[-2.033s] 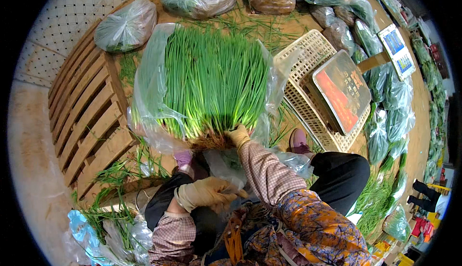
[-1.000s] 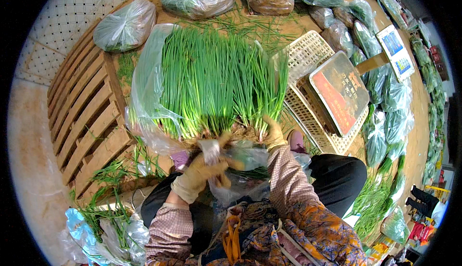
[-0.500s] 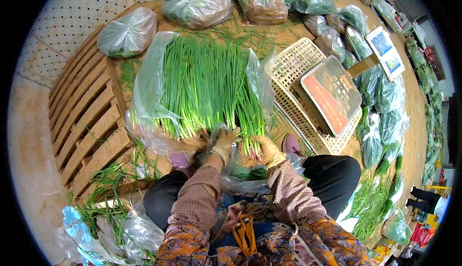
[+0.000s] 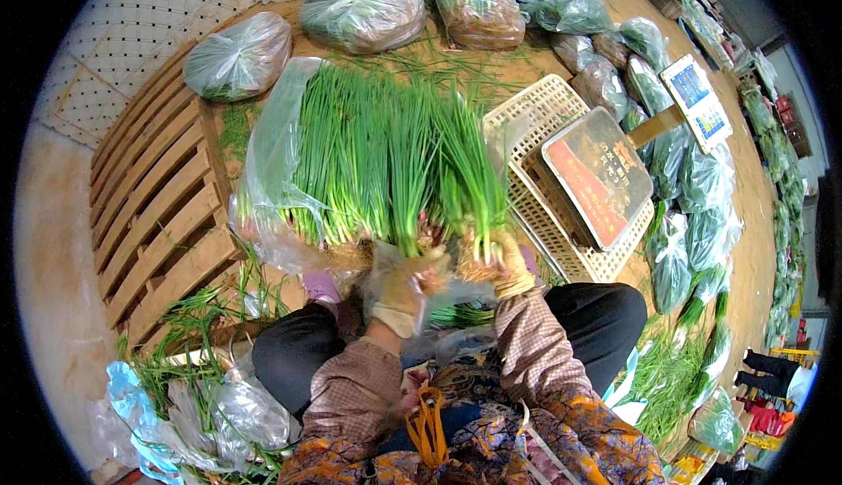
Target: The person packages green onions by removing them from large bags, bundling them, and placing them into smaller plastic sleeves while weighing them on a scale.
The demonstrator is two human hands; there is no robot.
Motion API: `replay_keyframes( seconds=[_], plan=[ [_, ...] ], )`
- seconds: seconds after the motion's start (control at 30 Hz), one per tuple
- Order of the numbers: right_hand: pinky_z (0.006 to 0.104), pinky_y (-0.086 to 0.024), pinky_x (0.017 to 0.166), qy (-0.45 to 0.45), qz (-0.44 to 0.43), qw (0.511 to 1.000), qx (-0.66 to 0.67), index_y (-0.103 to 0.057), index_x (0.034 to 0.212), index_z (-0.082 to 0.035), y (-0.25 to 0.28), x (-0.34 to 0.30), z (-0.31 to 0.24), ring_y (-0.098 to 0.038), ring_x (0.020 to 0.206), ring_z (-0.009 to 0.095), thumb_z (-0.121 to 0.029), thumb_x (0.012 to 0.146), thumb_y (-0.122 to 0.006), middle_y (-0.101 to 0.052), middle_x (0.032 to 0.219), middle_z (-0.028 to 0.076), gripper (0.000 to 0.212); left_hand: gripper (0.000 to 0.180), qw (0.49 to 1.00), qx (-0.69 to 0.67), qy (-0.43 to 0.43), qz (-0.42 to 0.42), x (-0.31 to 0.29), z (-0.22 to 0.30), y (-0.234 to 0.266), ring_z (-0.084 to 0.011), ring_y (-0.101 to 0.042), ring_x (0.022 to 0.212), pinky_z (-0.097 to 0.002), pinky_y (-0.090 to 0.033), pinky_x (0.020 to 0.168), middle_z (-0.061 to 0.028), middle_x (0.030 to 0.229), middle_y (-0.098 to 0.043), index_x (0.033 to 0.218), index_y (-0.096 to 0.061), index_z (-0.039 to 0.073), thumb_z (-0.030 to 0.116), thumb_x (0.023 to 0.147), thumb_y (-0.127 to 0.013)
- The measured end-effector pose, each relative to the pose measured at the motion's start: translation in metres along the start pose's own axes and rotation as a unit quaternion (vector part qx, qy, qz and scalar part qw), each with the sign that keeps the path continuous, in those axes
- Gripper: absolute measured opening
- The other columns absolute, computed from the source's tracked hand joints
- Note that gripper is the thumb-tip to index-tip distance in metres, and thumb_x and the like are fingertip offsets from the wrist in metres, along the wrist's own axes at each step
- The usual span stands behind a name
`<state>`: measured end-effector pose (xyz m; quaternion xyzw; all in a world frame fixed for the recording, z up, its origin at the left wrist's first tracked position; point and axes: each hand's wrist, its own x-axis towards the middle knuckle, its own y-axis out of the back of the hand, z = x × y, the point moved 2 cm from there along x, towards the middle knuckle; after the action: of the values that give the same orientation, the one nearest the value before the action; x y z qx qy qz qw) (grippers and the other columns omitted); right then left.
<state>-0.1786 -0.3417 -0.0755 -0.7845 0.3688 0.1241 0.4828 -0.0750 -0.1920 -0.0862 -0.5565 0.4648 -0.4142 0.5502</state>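
Note:
Long green scallions [image 4: 364,152] lie side by side on an opened clear plastic bag [image 4: 274,147], with their pale ends and roots toward me. My right hand [image 4: 511,266], in a beige glove, is closed around the root end of a bunch of scallions [image 4: 474,182] at the right of the pile. My left hand [image 4: 399,292], gloved too, is at the roots of the bunch beside it; motion smears its fingers, so its grip is unclear. Below the hands, more green leaves [image 4: 460,316] show amid plastic between my legs.
A digital scale [image 4: 598,176] rests on an upturned cream plastic crate [image 4: 535,117] at right. Filled bags of greens [image 4: 364,16] line the back and right. At left is a wooden pallet [image 4: 167,222]; loose leaves and plastic [image 4: 250,415] lie at lower left.
My right hand has shifted slightly right with its bunch, whose leaves now lean apart from the pile. My left hand has moved down a little and is blurred.

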Motion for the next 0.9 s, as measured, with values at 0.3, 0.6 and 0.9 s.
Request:
replay_keyframes(
  seconds=[0.3,0.6,0.9],
  plan=[
    [0.0410,-0.039,0.082,0.176,0.067,0.794,-0.578,-0.044,0.112,0.005,0.020,0.022,0.060,-0.051,0.095,0.037,-0.034,0.082,-0.052,-0.053,0.101,0.025,0.050,0.031,0.955,0.182,0.047,0.230,-0.006,-0.030,0.026,-0.0192,-0.054,0.087,-0.0337,-0.047,0.078,-0.0089,0.100,-0.054,0.117,-0.044,0.006,0.018,0.088,-0.047],
    [0.0252,-0.042,0.062,0.108,0.130,0.919,-0.355,-0.053,0.101,0.004,-0.008,0.024,0.013,-0.053,0.070,0.012,-0.032,0.076,-0.064,-0.059,0.082,0.008,0.045,0.034,0.947,0.195,0.031,0.251,-0.013,-0.027,0.047,-0.0263,-0.057,0.088,-0.0398,-0.050,0.074,-0.0125,0.095,-0.056,0.108,-0.048,0.005,0.030,0.085,-0.052],
    [0.0250,-0.042,0.051,0.277,0.184,0.856,-0.396,-0.057,0.082,0.001,0.049,0.071,-0.074,-0.050,0.055,0.012,-0.018,0.073,-0.067,-0.057,0.067,0.004,0.022,0.038,0.919,0.251,0.039,0.300,-0.011,-0.030,0.053,-0.0221,-0.060,0.074,-0.0354,-0.052,0.064,-0.0104,0.087,-0.058,0.102,-0.052,0.003,0.029,0.077,-0.062]
  ],
)
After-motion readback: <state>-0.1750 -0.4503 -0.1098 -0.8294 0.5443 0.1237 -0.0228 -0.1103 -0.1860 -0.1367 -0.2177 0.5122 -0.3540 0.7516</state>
